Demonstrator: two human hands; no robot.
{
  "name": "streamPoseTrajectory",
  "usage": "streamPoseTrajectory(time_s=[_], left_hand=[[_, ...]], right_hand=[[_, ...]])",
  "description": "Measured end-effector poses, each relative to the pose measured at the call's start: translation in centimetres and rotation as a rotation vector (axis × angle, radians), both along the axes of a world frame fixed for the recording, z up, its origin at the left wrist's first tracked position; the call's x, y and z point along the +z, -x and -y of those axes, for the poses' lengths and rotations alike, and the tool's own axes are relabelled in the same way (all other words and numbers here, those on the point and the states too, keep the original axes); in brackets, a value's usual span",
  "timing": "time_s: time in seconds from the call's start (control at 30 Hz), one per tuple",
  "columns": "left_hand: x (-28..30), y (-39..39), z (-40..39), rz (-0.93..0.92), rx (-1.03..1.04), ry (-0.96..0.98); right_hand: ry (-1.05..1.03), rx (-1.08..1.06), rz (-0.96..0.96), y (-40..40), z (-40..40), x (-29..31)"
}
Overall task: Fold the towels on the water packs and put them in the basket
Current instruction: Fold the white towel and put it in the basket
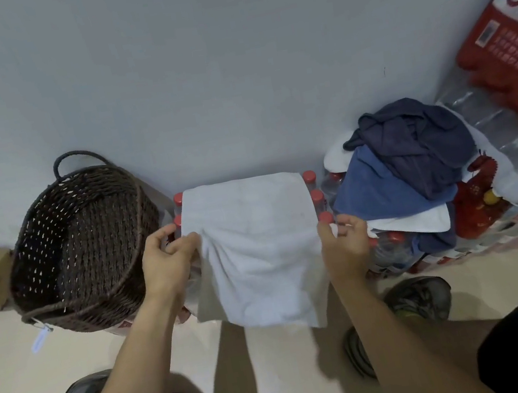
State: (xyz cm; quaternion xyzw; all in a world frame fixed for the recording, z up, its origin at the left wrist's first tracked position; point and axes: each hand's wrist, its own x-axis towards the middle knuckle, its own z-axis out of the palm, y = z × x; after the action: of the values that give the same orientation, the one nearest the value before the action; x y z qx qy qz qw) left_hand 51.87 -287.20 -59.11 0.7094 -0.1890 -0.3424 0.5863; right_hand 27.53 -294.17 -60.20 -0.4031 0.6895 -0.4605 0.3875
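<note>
The left hand (167, 258) has a grip on the left edge of a white towel (252, 248), thumb and fingers pinching the cloth so it puckers there. The right hand (344, 243) is at the towel's right edge with fingers curled; whether its grip actually grasps the cloth I cannot tell. The towel lies spread over a water pack (316, 200), covering its top, with red bottle caps showing along both side edges, and its near part hangs over the pack's front edge toward the floor (13, 374). Just left of the pack stands a dark brown wicker basket (85, 249) with a loop handle, against the wall (195, 69). To the right, a heap of towels (410, 167), dark blue over lighter blue over white, sits on another water pack (393, 247). Further packs in red wrap (511, 51) are stacked at the right edge. 2 grey shoes (418, 298) stand on the floor below.
</note>
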Motion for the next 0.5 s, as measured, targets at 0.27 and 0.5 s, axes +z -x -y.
streamPoseTrajectory(time_s=[0.27, 0.5], left_hand=[[-3.2, 1.9, -1.7, 0.488, -0.091, -0.099], [-7.9, 3.9, -5.7, 0.51, 0.094, -0.255]], right_hand=[[0.15, 0.372, -0.529, -2.1, -0.5, -0.5], [0.244, 0.819, -0.51, -4.5, -3.1, -5.0]])
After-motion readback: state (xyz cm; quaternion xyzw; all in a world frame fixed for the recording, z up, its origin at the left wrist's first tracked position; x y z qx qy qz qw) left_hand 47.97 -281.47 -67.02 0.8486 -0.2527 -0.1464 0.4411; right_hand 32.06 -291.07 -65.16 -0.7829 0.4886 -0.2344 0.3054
